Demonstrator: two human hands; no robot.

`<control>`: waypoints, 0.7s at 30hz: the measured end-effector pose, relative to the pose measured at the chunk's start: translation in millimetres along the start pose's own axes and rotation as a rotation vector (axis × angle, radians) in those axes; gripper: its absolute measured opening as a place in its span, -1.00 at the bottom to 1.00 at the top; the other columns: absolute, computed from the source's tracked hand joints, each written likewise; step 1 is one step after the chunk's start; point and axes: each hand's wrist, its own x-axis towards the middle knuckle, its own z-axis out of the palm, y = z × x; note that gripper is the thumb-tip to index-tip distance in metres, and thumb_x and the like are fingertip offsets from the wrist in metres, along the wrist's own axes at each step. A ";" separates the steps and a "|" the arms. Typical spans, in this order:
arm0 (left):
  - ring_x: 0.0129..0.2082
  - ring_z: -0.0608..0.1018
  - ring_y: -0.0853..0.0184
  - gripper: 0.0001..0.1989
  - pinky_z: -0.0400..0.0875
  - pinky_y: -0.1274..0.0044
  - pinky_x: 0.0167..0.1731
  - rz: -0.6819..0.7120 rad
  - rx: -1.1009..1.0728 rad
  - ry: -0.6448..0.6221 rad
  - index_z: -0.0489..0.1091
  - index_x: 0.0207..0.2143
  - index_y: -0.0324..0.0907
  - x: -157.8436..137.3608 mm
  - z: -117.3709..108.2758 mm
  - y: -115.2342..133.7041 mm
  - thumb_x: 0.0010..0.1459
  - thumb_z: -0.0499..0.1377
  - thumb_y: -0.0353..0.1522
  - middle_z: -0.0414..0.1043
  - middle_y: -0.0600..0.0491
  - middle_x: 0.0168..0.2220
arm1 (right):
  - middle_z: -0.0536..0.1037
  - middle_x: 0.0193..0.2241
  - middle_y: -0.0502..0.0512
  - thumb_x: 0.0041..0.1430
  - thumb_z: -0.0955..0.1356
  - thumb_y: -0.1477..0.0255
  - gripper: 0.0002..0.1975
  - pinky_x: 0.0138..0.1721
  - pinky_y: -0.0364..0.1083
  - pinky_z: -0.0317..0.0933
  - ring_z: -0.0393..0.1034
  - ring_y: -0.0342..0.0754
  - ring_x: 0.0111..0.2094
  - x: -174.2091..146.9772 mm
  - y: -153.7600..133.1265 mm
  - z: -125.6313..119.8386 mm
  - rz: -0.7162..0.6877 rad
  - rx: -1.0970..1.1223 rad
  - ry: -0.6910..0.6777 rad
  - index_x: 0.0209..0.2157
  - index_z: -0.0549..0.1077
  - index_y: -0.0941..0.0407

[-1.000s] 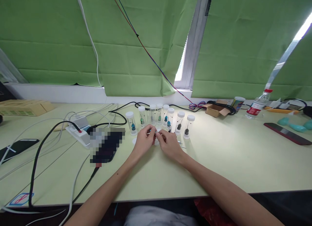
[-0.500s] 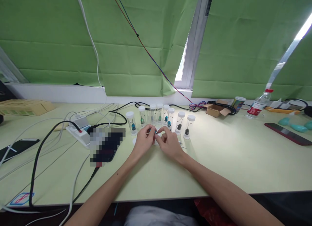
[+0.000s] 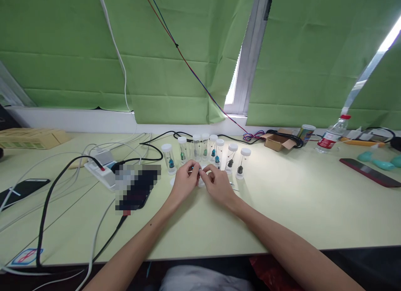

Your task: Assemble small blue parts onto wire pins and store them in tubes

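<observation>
My left hand (image 3: 186, 176) and my right hand (image 3: 216, 183) meet over the table, thumbs and fingers pinched together. Between them is a small part, mostly covered by the fingers; a bit of blue and dark shows by the left fingers, too small to name. Just behind the hands stand several clear tubes with white caps, among them a left-end tube (image 3: 169, 159) with a blue piece inside and a right-end tube (image 3: 242, 163) with a dark piece on a thin wire. A white cap (image 3: 172, 181) lies beside my left hand. Small thin metal pieces (image 3: 233, 187) lie beside my right hand.
To the left are a blurred-over phone (image 3: 139, 188), a white power strip (image 3: 102, 172) and tangled cables. Behind on the right stand an open cardboard box (image 3: 277, 141), a can (image 3: 306, 135) and a water bottle (image 3: 331, 135). A dark red flat object (image 3: 369, 172) lies far right.
My right index finger has bent and drawn in toward the thumb, closing at the left fingertips. My left hand has hardly moved, and the tubes stand as before.
</observation>
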 end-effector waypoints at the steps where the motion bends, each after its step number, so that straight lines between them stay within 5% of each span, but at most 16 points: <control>1: -0.69 0.23 0.48 -0.77 0.13 0.60 -0.61 0.000 0.000 -0.001 0.25 -0.46 -0.15 0.1 -0.2 -0.4 0.21 0.06 -0.24 0.19 0.22 -0.65 | 0.23 -0.73 -0.18 0.29 0.25 0.24 -0.77 -0.49 -0.17 -0.03 0.12 -0.19 -0.65 -0.1 0.0 0.0 0.003 0.002 -0.001 -0.36 0.36 0.09; 21: -0.67 0.24 0.46 -0.77 0.14 0.58 -0.60 0.010 0.052 -0.006 0.23 -0.49 -0.14 -0.3 -1.3 0.9 0.18 0.05 -0.24 0.20 0.21 -0.63 | 0.21 -0.73 -0.18 0.28 0.23 0.30 -0.79 -0.48 -0.16 -0.04 0.10 -0.19 -0.66 -1.8 -5.0 -2.4 -0.006 -0.005 -0.040 -0.38 0.36 0.09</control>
